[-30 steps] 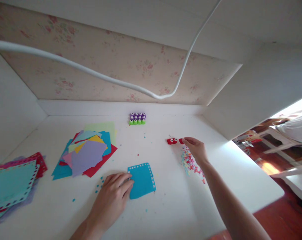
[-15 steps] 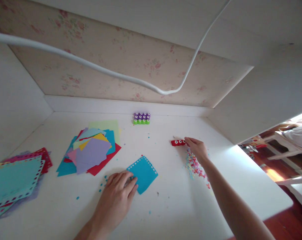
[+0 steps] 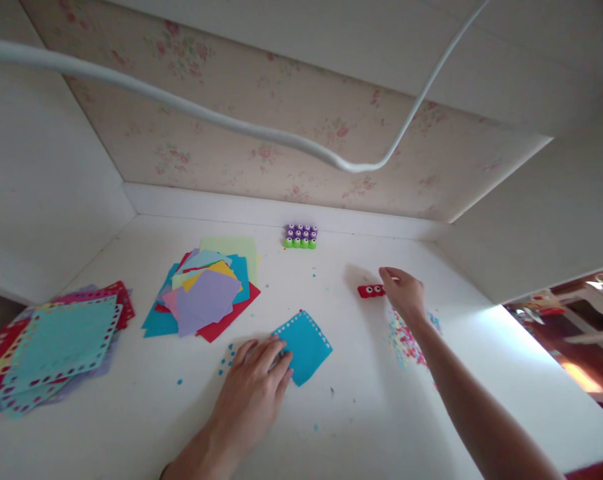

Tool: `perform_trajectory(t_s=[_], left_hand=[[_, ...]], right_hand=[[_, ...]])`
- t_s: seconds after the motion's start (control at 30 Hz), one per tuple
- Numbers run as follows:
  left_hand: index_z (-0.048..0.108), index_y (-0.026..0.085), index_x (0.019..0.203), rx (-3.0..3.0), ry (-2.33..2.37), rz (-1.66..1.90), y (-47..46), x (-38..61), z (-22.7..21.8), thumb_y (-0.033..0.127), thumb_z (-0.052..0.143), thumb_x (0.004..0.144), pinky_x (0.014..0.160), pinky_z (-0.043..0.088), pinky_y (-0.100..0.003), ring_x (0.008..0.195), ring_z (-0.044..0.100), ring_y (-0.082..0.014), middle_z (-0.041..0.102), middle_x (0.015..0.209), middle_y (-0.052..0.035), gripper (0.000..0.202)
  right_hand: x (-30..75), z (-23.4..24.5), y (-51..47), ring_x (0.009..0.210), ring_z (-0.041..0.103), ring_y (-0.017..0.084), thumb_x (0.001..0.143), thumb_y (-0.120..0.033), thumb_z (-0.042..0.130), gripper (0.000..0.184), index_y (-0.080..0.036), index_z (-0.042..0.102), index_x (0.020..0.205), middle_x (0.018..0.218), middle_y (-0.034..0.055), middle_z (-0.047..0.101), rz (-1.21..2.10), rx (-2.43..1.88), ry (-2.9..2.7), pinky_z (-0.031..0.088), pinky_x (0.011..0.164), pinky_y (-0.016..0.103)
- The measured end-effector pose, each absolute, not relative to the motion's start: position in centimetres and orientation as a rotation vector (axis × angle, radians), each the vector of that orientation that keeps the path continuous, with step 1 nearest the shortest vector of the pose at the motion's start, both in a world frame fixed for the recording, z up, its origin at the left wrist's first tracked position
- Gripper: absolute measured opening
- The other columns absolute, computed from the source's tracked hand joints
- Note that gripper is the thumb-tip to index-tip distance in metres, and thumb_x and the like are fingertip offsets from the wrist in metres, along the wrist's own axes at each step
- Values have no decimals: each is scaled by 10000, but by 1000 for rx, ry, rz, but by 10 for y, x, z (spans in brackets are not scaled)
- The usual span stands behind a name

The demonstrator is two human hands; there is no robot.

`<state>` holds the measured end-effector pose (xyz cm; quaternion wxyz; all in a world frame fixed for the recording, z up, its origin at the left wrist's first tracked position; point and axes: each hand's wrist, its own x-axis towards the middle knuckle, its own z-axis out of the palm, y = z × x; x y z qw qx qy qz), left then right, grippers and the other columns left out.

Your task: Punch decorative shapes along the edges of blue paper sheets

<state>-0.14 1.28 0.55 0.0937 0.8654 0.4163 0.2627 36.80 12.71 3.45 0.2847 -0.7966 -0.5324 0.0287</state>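
My left hand (image 3: 254, 385) lies flat with fingers spread on the left corner of a blue paper square (image 3: 305, 344) whose edges are punched with holes. My right hand (image 3: 404, 292) reaches to the small red punches (image 3: 370, 291) with white eyes on the white desk (image 3: 341, 427); its fingers curl against their right end, and whether it grips them I cannot see. A heap of coloured paper confetti (image 3: 407, 341) lies under my right wrist.
A loose stack of plain coloured paper squares (image 3: 206, 293) lies centre left. A pile of punched sheets (image 3: 56, 343) sits at the far left. A block of purple and green punches (image 3: 300, 236) stands by the back wall. A white cable (image 3: 261, 133) hangs overhead.
My left hand has turned the blue square so a corner points toward me. My right hand has stayed at the red punches; the view has shifted left.
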Motion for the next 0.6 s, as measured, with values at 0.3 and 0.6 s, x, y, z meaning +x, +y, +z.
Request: perform_trajectory(t_s=[0.3,0.6], left_hand=[[678,262,1193,2623,1323,716,14,0,2,305,539,983,1046,367,-483,1240,564,-261,653,1334,-31,255],[680,243,1151,2673,1266,649,7,1,8,243,527,983,930,446,-485,1073,628,-271,710,1185,-49,227]], right_hand=[[253,31,225,1020,672,213,921,-306,553,393,-225,636,1297,1262,77,672,217,-1916,-1870,483,931,299],[232,24,245,1092,631,295,910,-275,584,228,-185,696,1087,1160,137,696,306,-1991,-1754,453,944,386]])
